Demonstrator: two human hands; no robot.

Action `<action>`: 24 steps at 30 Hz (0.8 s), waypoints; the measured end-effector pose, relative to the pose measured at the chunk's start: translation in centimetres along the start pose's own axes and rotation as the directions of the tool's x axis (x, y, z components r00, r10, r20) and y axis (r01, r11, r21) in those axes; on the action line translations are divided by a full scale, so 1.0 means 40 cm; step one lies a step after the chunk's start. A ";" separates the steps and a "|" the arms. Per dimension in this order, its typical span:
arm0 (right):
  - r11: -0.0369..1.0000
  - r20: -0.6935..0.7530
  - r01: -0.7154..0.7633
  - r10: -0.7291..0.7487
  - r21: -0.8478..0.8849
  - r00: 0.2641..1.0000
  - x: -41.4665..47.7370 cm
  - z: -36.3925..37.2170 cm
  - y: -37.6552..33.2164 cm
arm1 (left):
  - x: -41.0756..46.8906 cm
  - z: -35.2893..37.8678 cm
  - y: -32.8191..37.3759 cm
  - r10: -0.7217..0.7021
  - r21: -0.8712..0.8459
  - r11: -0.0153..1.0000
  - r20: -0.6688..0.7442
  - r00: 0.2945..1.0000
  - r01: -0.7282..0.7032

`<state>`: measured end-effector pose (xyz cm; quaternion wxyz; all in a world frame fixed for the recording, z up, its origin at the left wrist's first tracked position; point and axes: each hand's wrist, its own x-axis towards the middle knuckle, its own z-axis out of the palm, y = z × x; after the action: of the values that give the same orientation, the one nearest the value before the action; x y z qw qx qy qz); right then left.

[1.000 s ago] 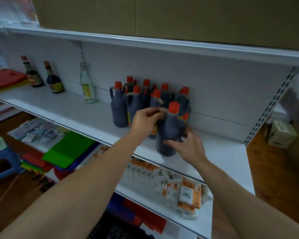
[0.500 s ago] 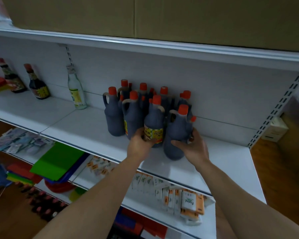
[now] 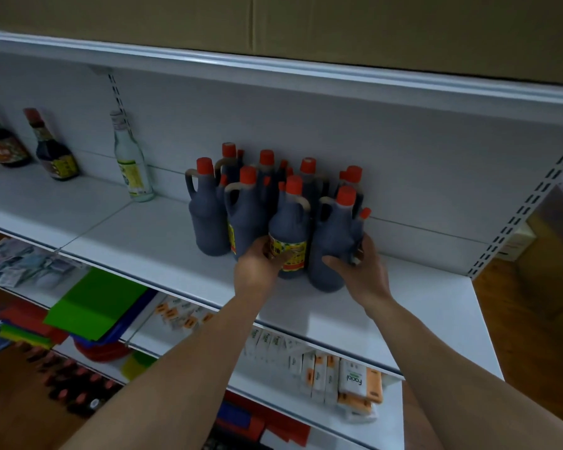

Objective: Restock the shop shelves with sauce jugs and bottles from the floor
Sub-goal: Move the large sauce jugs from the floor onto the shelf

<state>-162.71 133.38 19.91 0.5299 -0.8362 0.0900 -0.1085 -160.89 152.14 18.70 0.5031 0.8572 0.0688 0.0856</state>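
Note:
Several dark sauce jugs with red caps and loop handles stand bunched on the white middle shelf [image 3: 150, 241]. My left hand [image 3: 257, 267] grips the base of a front jug with a yellow label [image 3: 290, 232]. My right hand [image 3: 361, 271] wraps around the lower body of the rightmost front jug [image 3: 333, 241], which stands on the shelf with its label turned away. The other jugs [image 3: 208, 219] crowd close behind and to the left of these two.
A clear bottle [image 3: 132, 164] and two dark sauce bottles [image 3: 54, 151] stand further left on the same shelf. Cardboard boxes [image 3: 306, 24] sit on the shelf above. Below are white facial-product boxes [image 3: 355, 381], coloured boards [image 3: 95, 300] and floor bottles [image 3: 75, 384].
My left hand dropped from the front jug's neck to the labelled jug's base. The right jug was set down on the shelf against the group, with my right hand lower on its body.

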 end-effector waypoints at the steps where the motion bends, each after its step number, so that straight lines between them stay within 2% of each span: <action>1: 1.000 0.004 0.008 -0.008 0.009 1.000 0.001 -0.001 0.003 | 0.003 0.002 -0.004 0.001 0.007 1.000 -0.011 1.000 -0.001; 9: 1.000 0.002 0.028 -0.028 -0.011 1.000 0.004 0.002 0.009 | 0.006 0.015 -0.019 0.032 0.001 0.999 -0.038 0.999 -0.032; 16: 0.998 0.016 -0.029 0.030 -0.049 0.999 -0.002 0.002 -0.003 | -0.009 -0.012 -0.041 -0.029 -0.136 0.990 0.130 0.991 0.047; 24: 0.991 -0.098 -0.131 0.132 0.009 0.986 -0.112 0.026 -0.021 | -0.088 -0.127 -0.096 -0.031 -0.146 0.987 0.201 0.979 0.062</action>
<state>-166.68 135.83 19.87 0.5318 -0.8215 0.1709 -0.1144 -165.55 157.59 17.52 0.5730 0.8189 0.0317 -0.0072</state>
